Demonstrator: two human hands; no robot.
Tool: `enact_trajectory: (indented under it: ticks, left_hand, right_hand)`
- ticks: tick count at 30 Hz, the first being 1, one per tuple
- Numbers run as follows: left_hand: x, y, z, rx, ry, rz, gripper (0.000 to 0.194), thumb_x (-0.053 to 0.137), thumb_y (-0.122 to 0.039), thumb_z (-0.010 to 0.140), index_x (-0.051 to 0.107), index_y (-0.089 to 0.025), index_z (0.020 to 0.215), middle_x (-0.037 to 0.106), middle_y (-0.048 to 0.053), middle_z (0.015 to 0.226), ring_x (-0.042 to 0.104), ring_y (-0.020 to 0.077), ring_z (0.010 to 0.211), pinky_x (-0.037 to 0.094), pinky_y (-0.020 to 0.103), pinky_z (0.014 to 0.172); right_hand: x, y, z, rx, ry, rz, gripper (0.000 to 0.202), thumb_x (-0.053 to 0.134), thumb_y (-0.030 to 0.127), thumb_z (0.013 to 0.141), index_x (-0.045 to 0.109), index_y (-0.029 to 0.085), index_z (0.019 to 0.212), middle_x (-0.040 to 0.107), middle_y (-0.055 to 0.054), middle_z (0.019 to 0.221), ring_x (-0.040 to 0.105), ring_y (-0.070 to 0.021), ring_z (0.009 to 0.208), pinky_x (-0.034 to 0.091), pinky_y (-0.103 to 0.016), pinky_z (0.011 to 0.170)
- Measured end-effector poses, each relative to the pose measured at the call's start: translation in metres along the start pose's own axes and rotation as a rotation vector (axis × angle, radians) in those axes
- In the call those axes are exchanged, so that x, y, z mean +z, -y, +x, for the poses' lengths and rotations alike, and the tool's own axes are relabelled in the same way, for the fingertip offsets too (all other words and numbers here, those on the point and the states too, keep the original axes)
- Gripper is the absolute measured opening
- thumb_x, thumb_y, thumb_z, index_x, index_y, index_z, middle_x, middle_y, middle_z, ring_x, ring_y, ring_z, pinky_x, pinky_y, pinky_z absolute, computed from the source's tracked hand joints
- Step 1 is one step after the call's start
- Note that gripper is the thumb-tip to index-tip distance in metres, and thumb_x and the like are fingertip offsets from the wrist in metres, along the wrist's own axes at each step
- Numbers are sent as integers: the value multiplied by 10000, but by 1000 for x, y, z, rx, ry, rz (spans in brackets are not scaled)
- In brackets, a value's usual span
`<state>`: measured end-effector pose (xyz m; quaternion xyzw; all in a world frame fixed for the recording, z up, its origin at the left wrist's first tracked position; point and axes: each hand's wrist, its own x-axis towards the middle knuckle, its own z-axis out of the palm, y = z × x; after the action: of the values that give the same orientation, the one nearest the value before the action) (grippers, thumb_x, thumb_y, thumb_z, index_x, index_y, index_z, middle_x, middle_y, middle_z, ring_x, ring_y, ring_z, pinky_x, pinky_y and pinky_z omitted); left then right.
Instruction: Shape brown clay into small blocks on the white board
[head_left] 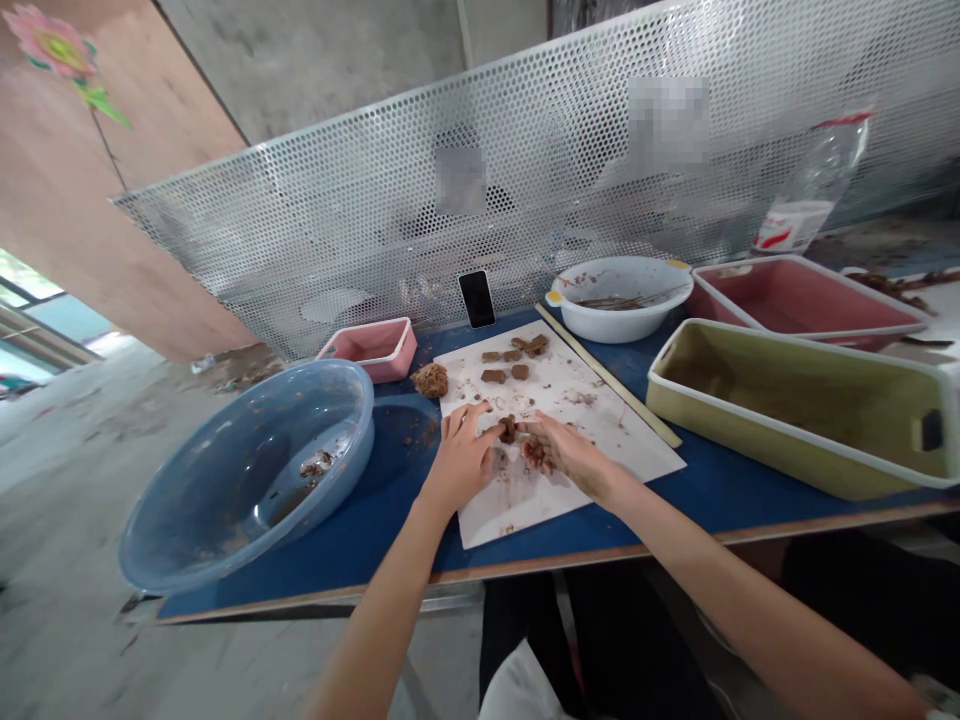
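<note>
A small brown clay piece (508, 430) stands on the white board (487, 510) between my two hands. My left hand (466, 455) has its index fingertip against the left side of the piece, its other fingers bent over the board. From the right, my right hand (574, 455) reaches in with its fingertips at the same piece. Under its palm is a muddy reddish-brown patch (537, 453), and I cannot tell whether this is loose clay or soiled fingers. Several shaped clay blocks (493, 376) lie farther up the board. A rough clay lump (430, 380) sits at its left edge.
A blue basin (247, 540) stands left, with a small pink tub (401, 352) behind. A phone (478, 298) leans against the perforated metal screen (337, 200). On the right are a wooden strip (611, 378), white basin (626, 325), olive planter (787, 440), red tub (825, 325) and plastic bottle (814, 190).
</note>
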<state>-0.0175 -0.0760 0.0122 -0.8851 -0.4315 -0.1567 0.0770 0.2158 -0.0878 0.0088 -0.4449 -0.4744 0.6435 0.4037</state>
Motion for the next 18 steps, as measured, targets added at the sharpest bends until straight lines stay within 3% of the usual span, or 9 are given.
enact_trajectory:
  ticks: [6, 11, 18]
  left_hand:
    - [1, 0, 0, -16, -1, -16, 491, 566, -42, 964, 791, -232, 1357, 556, 166, 1592, 453, 399, 1467, 471, 612, 1198]
    - [2, 1, -1, -42, -8, -2, 473, 553, -35, 963, 806, -229, 1312, 564, 156, 1581, 452, 394, 1451, 486, 601, 1173]
    - [0, 1, 0, -28, -6, -23, 454, 546, -46, 973, 822, -225, 1287, 569, 160, 1578, 446, 388, 1449, 474, 614, 1186]
  right_hand:
    - [5, 10, -5, 111, -3, 97, 439, 597, 597, 1086, 746, 193, 996, 695, -76, 820, 601, -188, 677, 450, -297, 585]
    - [3, 5, -4, 90, -51, 104, 504, 581, 642, 1078, 745, 178, 972, 685, -72, 775, 590, -186, 649, 424, -314, 593]
    - [1, 5, -6, 57, -4, 61, 519, 580, 657, 1066, 739, 187, 914, 694, -73, 761, 597, -190, 658, 421, -324, 620]
